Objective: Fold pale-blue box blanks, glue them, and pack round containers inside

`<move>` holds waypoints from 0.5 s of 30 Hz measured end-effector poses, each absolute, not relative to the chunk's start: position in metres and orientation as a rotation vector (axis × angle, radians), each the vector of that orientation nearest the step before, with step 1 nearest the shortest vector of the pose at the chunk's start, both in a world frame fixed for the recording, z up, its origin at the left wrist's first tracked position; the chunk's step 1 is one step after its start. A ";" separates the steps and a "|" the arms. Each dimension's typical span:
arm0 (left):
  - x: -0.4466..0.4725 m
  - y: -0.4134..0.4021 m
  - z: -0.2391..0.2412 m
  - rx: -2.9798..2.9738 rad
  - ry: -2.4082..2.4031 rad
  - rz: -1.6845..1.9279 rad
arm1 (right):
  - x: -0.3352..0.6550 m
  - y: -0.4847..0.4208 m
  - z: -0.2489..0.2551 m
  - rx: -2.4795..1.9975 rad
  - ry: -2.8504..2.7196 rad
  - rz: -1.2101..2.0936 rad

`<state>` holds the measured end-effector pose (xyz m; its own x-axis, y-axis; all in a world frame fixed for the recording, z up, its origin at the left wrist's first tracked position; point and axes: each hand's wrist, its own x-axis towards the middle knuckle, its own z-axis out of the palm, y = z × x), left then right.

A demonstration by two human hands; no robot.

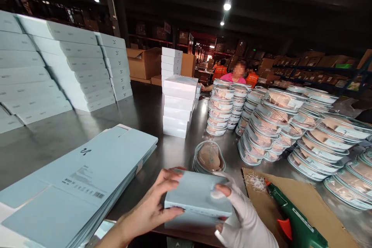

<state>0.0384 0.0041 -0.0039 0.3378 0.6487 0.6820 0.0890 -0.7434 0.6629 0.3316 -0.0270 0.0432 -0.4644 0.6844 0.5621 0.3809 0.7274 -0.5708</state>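
Note:
A light blue carton (197, 193) is held between both hands near the table's front edge. My left hand (155, 201) grips its left side, fingers over the top and thumb along the front face. On the right end, my right hand (238, 205), in a white glove with bare fingertips, closes around the box with its thumb on top. Just behind the carton sits an oval clear case (208, 155) with beige contents. Flat, unfolded light blue cartons (95, 170) lie stacked to the left. A green glue gun (293, 209) with a red trigger rests at the right.
White boxes (72, 58) form a tall wall at the left; another stack (178, 104) stands mid-table. Oval clear cases (270, 120) are piled in several columns at right. A cardboard sheet (319, 209) lies under the glue gun. A person in pink (235, 77) is across the table.

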 end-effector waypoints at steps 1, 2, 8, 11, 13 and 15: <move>0.036 0.004 0.001 2.123 0.639 1.345 | 0.327 -0.026 0.047 -0.762 -2.147 0.377; 0.034 0.004 0.007 2.152 0.636 1.279 | 0.322 -0.024 0.050 -0.715 -2.182 0.294; 0.037 0.004 0.031 2.026 0.616 1.224 | 0.322 -0.016 0.043 -0.645 -2.300 0.147; 0.038 0.004 0.021 1.806 0.703 1.407 | 0.327 -0.026 0.031 -0.794 -2.002 0.304; 0.038 0.004 0.008 1.649 0.824 1.557 | 0.325 -0.032 0.027 -0.862 -1.790 0.462; 0.043 0.006 -0.002 1.479 0.917 1.658 | 0.321 -0.033 0.028 -0.872 -1.751 0.574</move>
